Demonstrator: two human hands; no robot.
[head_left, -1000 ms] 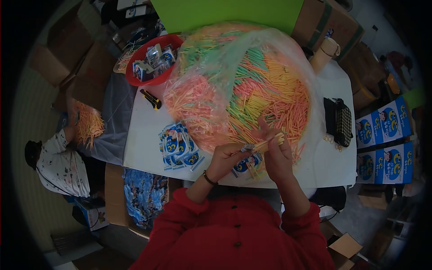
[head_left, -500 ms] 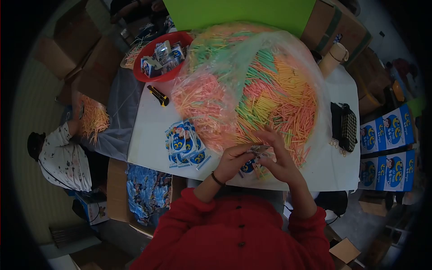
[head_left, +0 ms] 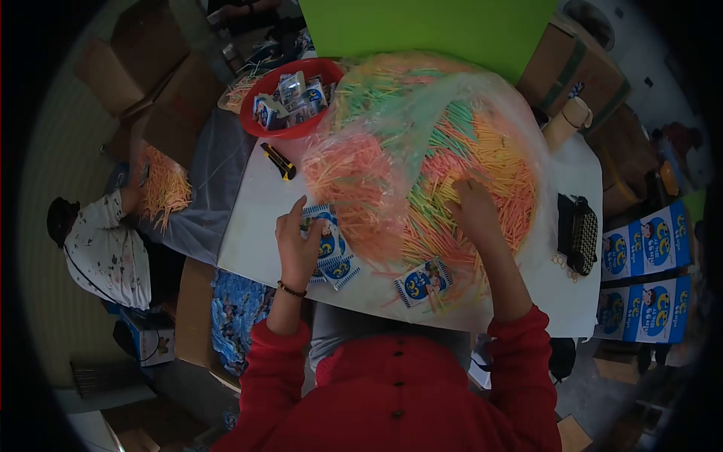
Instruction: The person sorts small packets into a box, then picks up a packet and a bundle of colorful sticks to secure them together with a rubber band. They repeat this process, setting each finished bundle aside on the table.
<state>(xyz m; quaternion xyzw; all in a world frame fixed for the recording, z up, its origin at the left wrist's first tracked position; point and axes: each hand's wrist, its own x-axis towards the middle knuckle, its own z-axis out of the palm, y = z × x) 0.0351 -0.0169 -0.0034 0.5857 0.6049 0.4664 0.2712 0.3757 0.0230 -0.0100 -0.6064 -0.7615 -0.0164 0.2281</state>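
Observation:
My left hand (head_left: pixel 297 245) is over a small stack of blue-and-white printed packets (head_left: pixel 337 265), its thumb and fingers spread and the fingertips at the upper packets. My right hand (head_left: pixel 476 211) reaches onto the heap of thin pastel sticks (head_left: pixel 440 169), thumb apart from the fingers, with the fingertips against the sticks. Nothing shows clearly held in it. One blue packet (head_left: pixel 423 282) lies by itself near the table's front edge, with a few loose sticks beside it. A clear plastic bag (head_left: pixel 392 143) partly covers the heap of pink, green, yellow and orange sticks.
A red bowl (head_left: pixel 260 128) of packets and a yellow-black box cutter (head_left: pixel 279 161) are at the left. On the right are a beige flask (head_left: pixel 566 124) and a patterned pouch (head_left: pixel 582 237). Printed cartons (head_left: pixel 646 241) stand beyond. Another person (head_left: pixel 109 248) sits at far left by more sticks.
My hands were together holding a packet; now they are apart. That packet lies on the table. The left hand moved left to the stack, the right hand forward onto the sticks.

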